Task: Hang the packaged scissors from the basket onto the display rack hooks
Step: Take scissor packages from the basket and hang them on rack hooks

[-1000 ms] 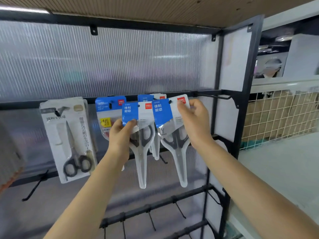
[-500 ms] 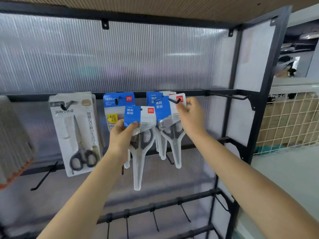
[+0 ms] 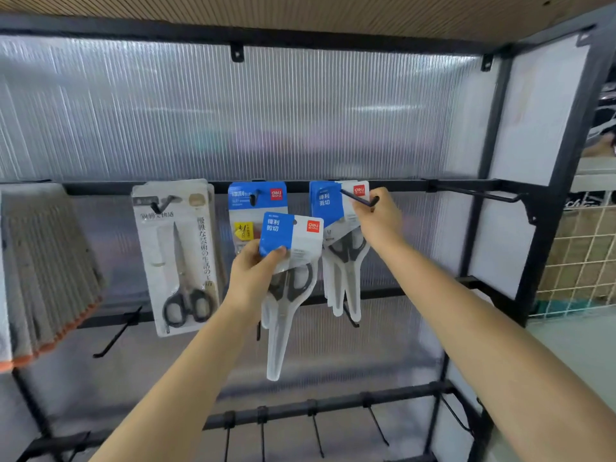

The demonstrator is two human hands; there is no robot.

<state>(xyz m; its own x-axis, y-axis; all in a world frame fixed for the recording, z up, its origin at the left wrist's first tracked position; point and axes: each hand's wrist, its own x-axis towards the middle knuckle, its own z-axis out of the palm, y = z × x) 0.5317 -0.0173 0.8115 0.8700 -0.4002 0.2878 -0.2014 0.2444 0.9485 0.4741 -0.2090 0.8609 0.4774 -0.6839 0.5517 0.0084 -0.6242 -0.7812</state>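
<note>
My left hand [image 3: 255, 273] grips a blue-and-white scissors pack [image 3: 291, 251] by its card, held in front of the rack and off any hook. My right hand [image 3: 378, 221] pinches the card of another pack [image 3: 346, 261] that hangs on a black hook [image 3: 358, 198] of the upper rail, in front of similar blue packs. The hook's tip pokes out above my fingers. The basket is out of view.
A blue pack [image 3: 256, 201] and a large white scissors pack [image 3: 176, 255] hang further left. Grey packs with orange edges [image 3: 43, 275] fill the far left. A bare hook [image 3: 480, 194] sticks out at right. Lower rails [image 3: 320, 408] carry several bare hooks. A wire basket wall [image 3: 583, 255] stands right.
My right hand has slid its pack back along the hook toward the rail. My left hand has kept its pack lower, in front. The view shifted left.
</note>
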